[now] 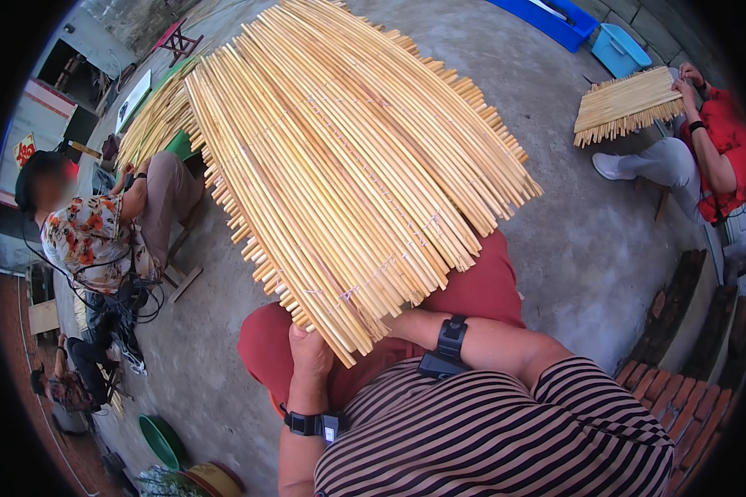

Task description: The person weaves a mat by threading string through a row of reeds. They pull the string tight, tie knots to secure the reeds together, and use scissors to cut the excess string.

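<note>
A large reed mat (340, 157) of pale yellow stalks, bound by rows of thin thread, spreads out in front of me and over my knees. More stalk ends stick out beneath its left and right edges; whether these belong to a folded layer or a second mat, I cannot tell. My left hand (310, 351) is closed on the mat's near left corner, fingers tucked under it. My right forearm (427, 328) reaches beneath the near edge, so the fingers of that hand are hidden. A dark strap with a small device circles each of my wrists.
On the left a seated person (91, 232) works by a heap of loose stalks (156, 120). Another person at right holds a smaller reed mat (626, 106). Blue tubs (620, 50) stand far right, a green basin (162, 441) lower left, brick steps (680, 406) lower right.
</note>
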A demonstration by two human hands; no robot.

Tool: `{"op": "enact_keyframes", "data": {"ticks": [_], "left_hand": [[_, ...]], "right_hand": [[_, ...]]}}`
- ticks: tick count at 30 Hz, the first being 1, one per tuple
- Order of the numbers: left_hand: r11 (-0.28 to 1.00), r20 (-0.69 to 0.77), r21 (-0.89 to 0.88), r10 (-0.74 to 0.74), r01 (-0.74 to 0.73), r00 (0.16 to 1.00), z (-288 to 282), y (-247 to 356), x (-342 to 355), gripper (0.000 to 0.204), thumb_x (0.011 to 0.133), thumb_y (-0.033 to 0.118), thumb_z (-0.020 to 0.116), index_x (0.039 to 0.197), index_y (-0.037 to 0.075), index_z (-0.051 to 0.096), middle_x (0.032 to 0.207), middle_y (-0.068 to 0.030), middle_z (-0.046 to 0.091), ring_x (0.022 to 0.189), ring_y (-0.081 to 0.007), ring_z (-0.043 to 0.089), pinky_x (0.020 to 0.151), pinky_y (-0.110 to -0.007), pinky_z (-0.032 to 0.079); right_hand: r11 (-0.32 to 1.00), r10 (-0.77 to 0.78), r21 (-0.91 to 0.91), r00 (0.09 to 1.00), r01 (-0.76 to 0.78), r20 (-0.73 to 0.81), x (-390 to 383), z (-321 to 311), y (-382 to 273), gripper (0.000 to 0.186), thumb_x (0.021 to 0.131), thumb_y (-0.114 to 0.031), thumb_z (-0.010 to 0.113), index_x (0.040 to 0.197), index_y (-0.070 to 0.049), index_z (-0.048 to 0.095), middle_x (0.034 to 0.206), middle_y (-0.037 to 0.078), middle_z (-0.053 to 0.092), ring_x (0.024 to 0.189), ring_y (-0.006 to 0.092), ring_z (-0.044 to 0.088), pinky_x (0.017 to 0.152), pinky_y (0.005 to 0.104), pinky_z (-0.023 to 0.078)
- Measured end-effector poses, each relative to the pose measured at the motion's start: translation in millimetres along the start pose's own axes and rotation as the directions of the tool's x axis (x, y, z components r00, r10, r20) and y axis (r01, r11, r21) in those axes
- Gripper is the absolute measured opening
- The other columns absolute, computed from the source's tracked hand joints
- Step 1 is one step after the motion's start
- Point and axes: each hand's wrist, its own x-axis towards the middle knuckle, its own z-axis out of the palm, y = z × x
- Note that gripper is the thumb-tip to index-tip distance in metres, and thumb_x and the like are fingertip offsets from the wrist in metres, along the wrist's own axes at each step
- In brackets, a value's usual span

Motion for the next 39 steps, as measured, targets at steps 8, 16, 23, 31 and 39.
{"op": "enact_keyframes", "data": {"ticks": [8,16,23,31,39], "left_hand": [[0.999,-0.034,-0.004,0.036,-0.036,0.999,3,-2,2,0.032,0.086,0.003,0.061,0.117,-0.002,0.054,0.105,-0.0118,0.065,0.091,-0.021,0.067,0.08,-0.033,0.057],[0.999,-0.035,-0.038,-0.012,0.011,0.999,4,0,3,0.032,0.085,0.001,0.061,0.116,-0.002,0.054,0.103,-0.0114,0.066,0.09,-0.0207,0.067,0.078,-0.032,0.057],[0.999,-0.026,-0.029,-0.04,0.039,0.999,2,0,4,0.033,0.085,0.003,0.061,0.117,-0.001,0.054,0.105,-0.011,0.065,0.091,-0.0205,0.067,0.079,-0.032,0.057],[0.999,-0.04,-0.028,-0.018,0.016,0.999,4,-4,5,0.034,0.086,0.003,0.061,0.119,-0.001,0.053,0.107,-0.0108,0.065,0.092,-0.0203,0.067,0.08,-0.033,0.056],[0.992,-0.057,-0.123,-0.045,0.038,0.997,14,5,1,0.029,0.088,0.001,0.057,0.117,-0.001,0.055,0.107,-0.0098,0.065,0.094,-0.0185,0.066,0.083,-0.031,0.055]], "right_hand": [[1.0,0.003,-0.025,0.998,-0.005,-0.055,5,-4,1,0.033,0.094,-0.03,0.054,0.116,-0.005,0.057,0.107,0.009,0.063,0.093,0.0206,0.062,0.076,0.0388,0.055],[0.997,-0.015,-0.08,0.985,0.002,-0.17,9,-13,1,0.034,0.095,-0.031,0.053,0.116,-0.006,0.057,0.108,0.009,0.063,0.094,0.0211,0.062,0.075,0.0394,0.056],[0.99,-0.05,-0.143,0.941,0.002,-0.335,15,-22,0,0.035,0.095,-0.033,0.052,0.116,-0.006,0.056,0.109,0.009,0.063,0.094,0.0216,0.062,0.075,0.04,0.056],[0.977,-0.083,-0.211,0.861,-0.029,-0.501,21,-27,0,0.035,0.095,-0.034,0.051,0.117,-0.006,0.056,0.11,0.009,0.063,0.095,0.0221,0.062,0.074,0.0406,0.056],[0.986,-0.15,-0.13,0.889,0.103,-0.434,16,-41,-4,0.035,0.096,-0.034,0.048,0.119,-0.007,0.054,0.113,0.009,0.061,0.099,0.0242,0.061,0.077,0.0437,0.055]]}}
